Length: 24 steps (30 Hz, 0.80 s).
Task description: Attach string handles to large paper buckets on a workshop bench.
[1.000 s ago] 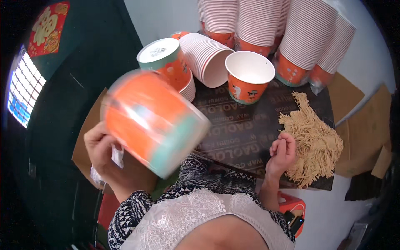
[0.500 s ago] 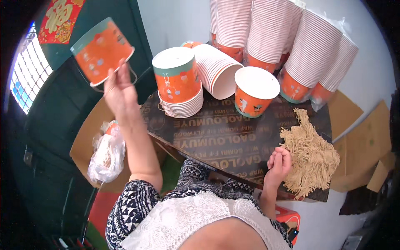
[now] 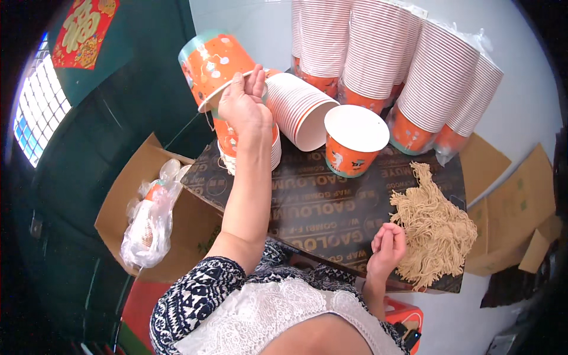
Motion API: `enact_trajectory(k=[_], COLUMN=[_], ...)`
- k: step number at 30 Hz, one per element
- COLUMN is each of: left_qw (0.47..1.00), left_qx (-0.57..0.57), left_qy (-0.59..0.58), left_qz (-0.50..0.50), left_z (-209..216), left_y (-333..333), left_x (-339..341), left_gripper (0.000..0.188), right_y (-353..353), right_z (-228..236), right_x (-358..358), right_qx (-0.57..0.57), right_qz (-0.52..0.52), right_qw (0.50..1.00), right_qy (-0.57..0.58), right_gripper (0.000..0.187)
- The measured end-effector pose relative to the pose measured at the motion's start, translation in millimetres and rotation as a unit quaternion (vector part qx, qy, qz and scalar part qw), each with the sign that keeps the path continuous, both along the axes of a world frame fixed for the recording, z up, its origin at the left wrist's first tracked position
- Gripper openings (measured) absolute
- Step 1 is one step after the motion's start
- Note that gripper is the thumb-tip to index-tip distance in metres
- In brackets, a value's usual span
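My left hand (image 3: 244, 106) grips the rim of an orange paper bucket (image 3: 220, 62) with a green base, held upside down and tilted. A thin string hangs from its rim. Just below it stands an upside-down stack of the same buckets (image 3: 227, 137), partly covered by my left hand and forearm. My right hand (image 3: 388, 244) is curled closed by the table's near edge, beside a heap of tan strings (image 3: 436, 228); whatever its fingers may hold is hidden. A single upright bucket (image 3: 353, 148) with a white inside stands mid-table, next to a nested stack lying on its side (image 3: 300, 109).
Tall plastic-wrapped stacks of buckets (image 3: 378, 53) line the back of the dark printed board table (image 3: 319, 207). At the left, an open cardboard box (image 3: 127, 195) holds a clear plastic bag (image 3: 155, 228). More cardboard (image 3: 515, 207) lies at the right, and a red stool (image 3: 408, 313) stands below.
My left hand has carried the bucket rightward from the far left to above the upside-down stack. My right hand stays curled by the strings. The view has shifted slightly.
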<state>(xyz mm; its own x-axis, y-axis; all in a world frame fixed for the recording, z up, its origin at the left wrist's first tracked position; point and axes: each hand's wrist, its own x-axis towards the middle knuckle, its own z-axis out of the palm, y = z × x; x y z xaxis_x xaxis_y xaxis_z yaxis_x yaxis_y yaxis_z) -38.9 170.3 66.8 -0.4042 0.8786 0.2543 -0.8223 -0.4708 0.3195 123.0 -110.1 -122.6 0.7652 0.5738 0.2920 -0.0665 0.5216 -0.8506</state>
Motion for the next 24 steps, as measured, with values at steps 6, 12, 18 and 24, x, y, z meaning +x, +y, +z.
enact_trajectory(k=[6, 12, 18, 24], left_qw=[0.999, 0.998, 0.981, 0.748], left_qx=[0.008, 0.007, -0.031, 0.299], left_qy=[0.039, 0.037, 0.116, 0.59], left_qz=[-0.009, -0.057, -0.15, -0.047], left_z=[-23.9, -61.4, -86.9, -62.5], left_y=[-11.8, -36.2, -69.9, -119.8], left_x=[22.2, 24.6, 8.7, -39.2], left_gripper=[0.016, 0.021, 0.039, 0.022], right_y=[-1.3, -1.2, -1.0, 2.4], right_z=[-2.1, 0.4, 4.1, 4.9], right_x=[0.7, -0.7, -2.5, -4.3], right_qx=[0.013, 0.002, -0.025, -0.033], right_qz=[0.018, 0.027, 0.018, 0.017], right_qw=[1.0, 1.0, 0.999, 0.999], right_qy=[-0.003, -0.006, -0.014, -0.007], right_gripper=[0.011, 0.011, 0.01, 0.01])
